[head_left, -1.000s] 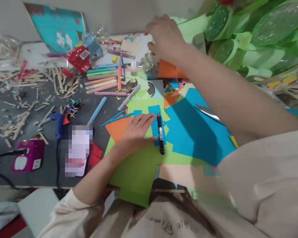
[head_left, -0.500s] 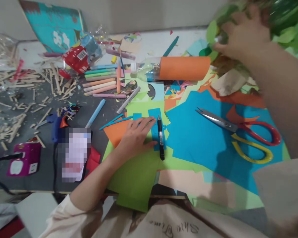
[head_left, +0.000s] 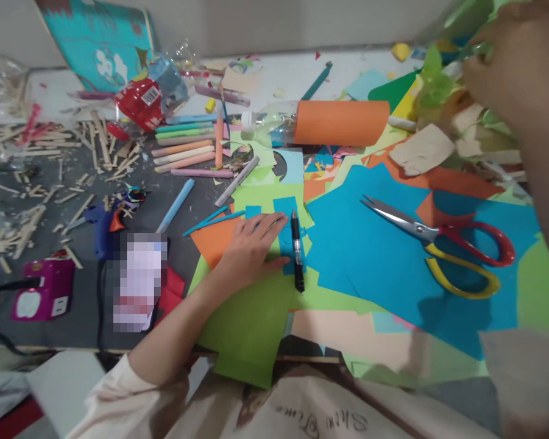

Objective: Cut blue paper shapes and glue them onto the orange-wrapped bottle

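Orange paper [head_left: 345, 124] sleeves a bottle [head_left: 279, 124] at one o'clock, in plain view now that the right hand [head_left: 507, 58] has swung to two o'clock, beside green scraps [head_left: 432, 66]; whether its grip is clamped cannot be told. The left hand [head_left: 258, 241], thumb apart, gripping nothing, rests on the blue strip [head_left: 285, 205] at dial centre beside a pen [head_left: 297, 251], apparently idle. "Show Time" marks the shirt [head_left: 311, 399] near six; a barcoded red label [head_left: 137, 108] sits at ten.

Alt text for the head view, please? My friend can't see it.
A left hand rests on coloured paper beside a black pen, and the right hand is at the top right, near green scraps. Scissors lie on blue paper, with an orange-wrapped bottle beyond. To the left are markers, wood sticks and a glue gun.
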### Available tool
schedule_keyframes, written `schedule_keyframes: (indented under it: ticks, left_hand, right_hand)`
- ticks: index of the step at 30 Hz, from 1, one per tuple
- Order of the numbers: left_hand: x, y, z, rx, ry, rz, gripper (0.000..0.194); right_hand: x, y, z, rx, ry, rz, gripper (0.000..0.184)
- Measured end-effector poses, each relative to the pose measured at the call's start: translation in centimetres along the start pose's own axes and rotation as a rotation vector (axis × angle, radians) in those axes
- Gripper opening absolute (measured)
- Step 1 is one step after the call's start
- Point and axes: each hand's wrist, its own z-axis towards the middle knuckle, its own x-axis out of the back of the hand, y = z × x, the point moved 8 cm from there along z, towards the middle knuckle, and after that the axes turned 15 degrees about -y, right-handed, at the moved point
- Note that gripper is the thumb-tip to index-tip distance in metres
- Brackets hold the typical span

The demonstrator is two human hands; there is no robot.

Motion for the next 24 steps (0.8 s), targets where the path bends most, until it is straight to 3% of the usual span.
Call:
schedule_keyframes:
  ticks: [1, 3, 5, 6, 10, 12, 16, 22, 24]
  left_hand:
    - [0.0, 0.0, 0.0, -0.007, 0.003, -0.001, 0.063]
    - [0.0, 0.0, 0.0, -0.02, 0.009, -0.005, 0.063]
    - [0.0, 0.0, 0.0, -0.024, 0.012, -0.008, 0.064]
    - [0.0, 0.0, 0.0, -0.022, 0.013, -0.008, 0.064]
    - [-0.1, -0.1, 0.0, -0.007, 0.02, -0.013, 0.064]
    - [-0.1, 0.0, 0.0, -0.017, 0.023, -0.022, 0.062]
    - [0.1, 0.2, -0.1, -0.028, 0.028, -0.025, 0.063]
    - [0.2, 0.9, -0.2, -0.071, 0.044, 0.047, 0.065]
    - [0.2, 1.3, -0.3, -0.1, 0.056, 0.068, 0.063]
  right_hand:
    - [0.0, -1.0, -0.7, -0.002, -0.041, -0.011, 0.065]
    - [1.3, -3.4, -3.2, -0.025, 0.039, 0.021, 0.042]
    - [1.6, -7.1, -6.7, 0.041, 0.048, 0.091, 0.043]
    - [1.0, -9.1, -8.7, 0.093, -0.012, 0.131, 0.04]
    - [-4.7, -16.9, -16.6, 0.326, -0.357, 0.158, 0.033]
    - [-7.4, -18.9, -19.1, 0.408, -0.378, 0.26, 0.036]
    - [-9.5, -18.8, -20.2, 0.435, -0.192, 0.598, 0.027]
    - [-9.3, -15.4, -18.9, 0.33, -0.375, 1.268, 0.017]
    - [-8.8, -14.1, -18.6, 0.278, -0.355, 1.481, 0.017]
